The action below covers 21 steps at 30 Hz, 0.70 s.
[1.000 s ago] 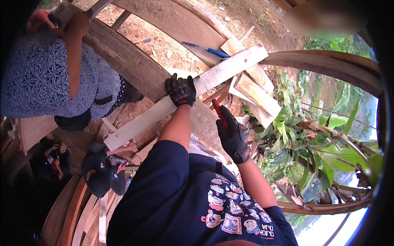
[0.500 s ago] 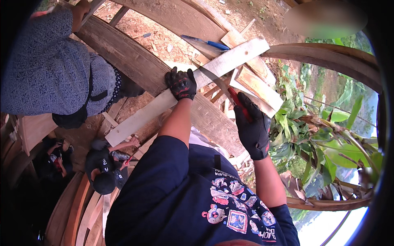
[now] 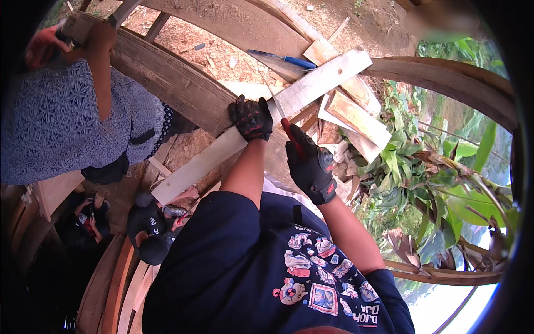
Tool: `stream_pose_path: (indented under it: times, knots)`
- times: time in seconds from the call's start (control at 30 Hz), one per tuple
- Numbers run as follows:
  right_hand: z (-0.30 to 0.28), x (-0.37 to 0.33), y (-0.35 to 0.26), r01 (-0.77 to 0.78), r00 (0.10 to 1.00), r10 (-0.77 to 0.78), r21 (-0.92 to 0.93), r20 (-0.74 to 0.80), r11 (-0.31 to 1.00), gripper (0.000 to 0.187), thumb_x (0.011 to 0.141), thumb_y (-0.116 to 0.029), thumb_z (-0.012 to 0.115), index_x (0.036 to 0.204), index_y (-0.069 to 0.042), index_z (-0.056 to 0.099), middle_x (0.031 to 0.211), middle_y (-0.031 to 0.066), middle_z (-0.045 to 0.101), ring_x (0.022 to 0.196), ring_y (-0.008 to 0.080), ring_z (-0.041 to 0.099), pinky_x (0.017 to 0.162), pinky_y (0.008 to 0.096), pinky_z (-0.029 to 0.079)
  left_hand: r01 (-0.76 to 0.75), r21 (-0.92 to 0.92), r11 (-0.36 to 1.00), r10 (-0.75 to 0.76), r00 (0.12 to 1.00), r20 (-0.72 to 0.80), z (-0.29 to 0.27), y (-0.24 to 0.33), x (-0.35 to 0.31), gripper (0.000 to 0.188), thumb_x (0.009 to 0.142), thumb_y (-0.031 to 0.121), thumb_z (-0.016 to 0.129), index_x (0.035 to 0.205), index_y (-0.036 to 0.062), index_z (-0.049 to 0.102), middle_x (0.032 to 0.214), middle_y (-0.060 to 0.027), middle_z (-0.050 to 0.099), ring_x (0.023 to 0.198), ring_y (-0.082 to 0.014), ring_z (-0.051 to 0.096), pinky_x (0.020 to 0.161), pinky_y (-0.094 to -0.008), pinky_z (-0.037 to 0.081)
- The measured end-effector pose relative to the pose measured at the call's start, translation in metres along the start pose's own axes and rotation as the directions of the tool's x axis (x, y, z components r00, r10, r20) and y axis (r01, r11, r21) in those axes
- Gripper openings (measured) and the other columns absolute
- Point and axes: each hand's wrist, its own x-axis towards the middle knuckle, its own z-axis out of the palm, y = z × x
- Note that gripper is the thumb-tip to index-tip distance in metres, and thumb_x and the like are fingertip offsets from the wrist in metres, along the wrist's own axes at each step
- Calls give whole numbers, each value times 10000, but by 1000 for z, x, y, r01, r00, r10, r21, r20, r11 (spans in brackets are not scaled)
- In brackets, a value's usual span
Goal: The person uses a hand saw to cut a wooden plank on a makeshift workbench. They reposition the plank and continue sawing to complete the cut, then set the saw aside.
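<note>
left hand (image 3: 252, 118) holds pale plank (image 3: 299, 96) beneath | right hand (image 3: 308, 165) grips saw (image 3: 286, 126) against it

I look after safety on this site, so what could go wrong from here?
The left hand presses on the board close beside the saw, so a slip might catch it. With no clamp in sight, the board could shift under the saw. The blue-handled tool lies near the board's far end and might get knocked.
</note>
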Motion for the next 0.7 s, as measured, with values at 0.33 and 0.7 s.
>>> stream_pose_path:
  times: [0.33,0.7]
  knots:
    - [-10,52,21,-21,1000,22,36,-8,999,350,1012,-231,692,1324,-88,762,1160,203,797,1019,374,788,886,459,618,-25,-3,1000,24,996,-86,5,-3,-5,628,1122,479,422,969,38,842,1131,-128,816,1411,-292,560,1280,-531,289]
    - [-20,32,17,-6,993,9,-30,116,1000,496,1046,-293,661,1515,-136,629,1340,193,744,1113,403,760,954,465,606,-39,29,999,42,994,-105,1,-1,10,637,1144,462,386,975,55,846,1140,-98,817,1397,-280,578,1287,-545,287]
